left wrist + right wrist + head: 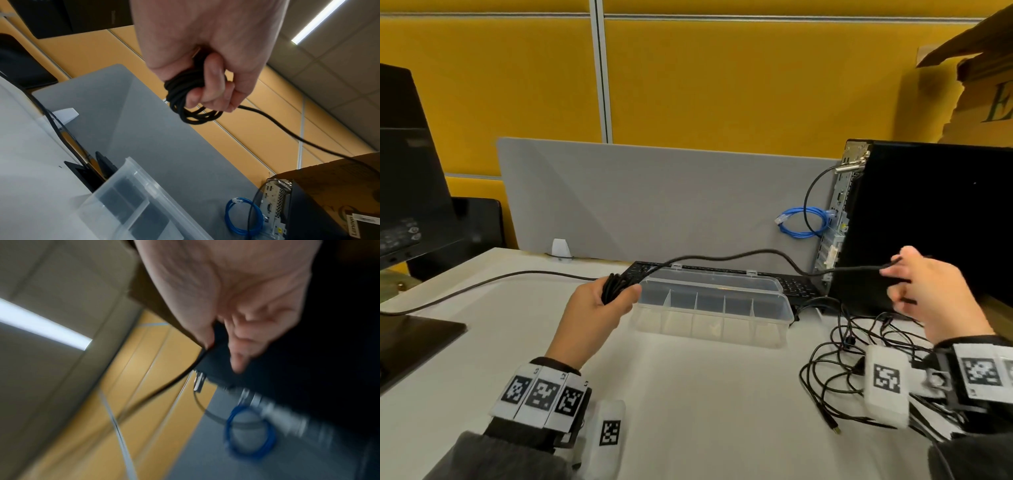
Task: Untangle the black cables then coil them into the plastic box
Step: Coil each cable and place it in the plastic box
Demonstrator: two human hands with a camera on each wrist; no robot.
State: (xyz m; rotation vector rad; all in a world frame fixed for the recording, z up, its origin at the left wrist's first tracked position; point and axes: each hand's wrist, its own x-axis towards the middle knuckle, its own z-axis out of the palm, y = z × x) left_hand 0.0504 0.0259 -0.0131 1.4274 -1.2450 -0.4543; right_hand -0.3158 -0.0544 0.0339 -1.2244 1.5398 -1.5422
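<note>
My left hand (606,301) grips a small coil of black cable (185,97) just left of the clear plastic box (774,320), fingers curled round the loops. From the coil the cable (739,255) arcs over the box to my right hand (914,287), which pinches it between thumb and forefinger in front of the computer tower; the right wrist view is blurred. A tangle of thin black cables (835,363) lies on the table under my right wrist. The box stands open, its divided compartments holding no cable.
A black computer tower (928,222) stands at the right with a blue network cable (804,222) beside it. A black keyboard (798,287) lies behind the box. A monitor (407,192) and its base sit at the left, with another black cable (482,284) running toward it.
</note>
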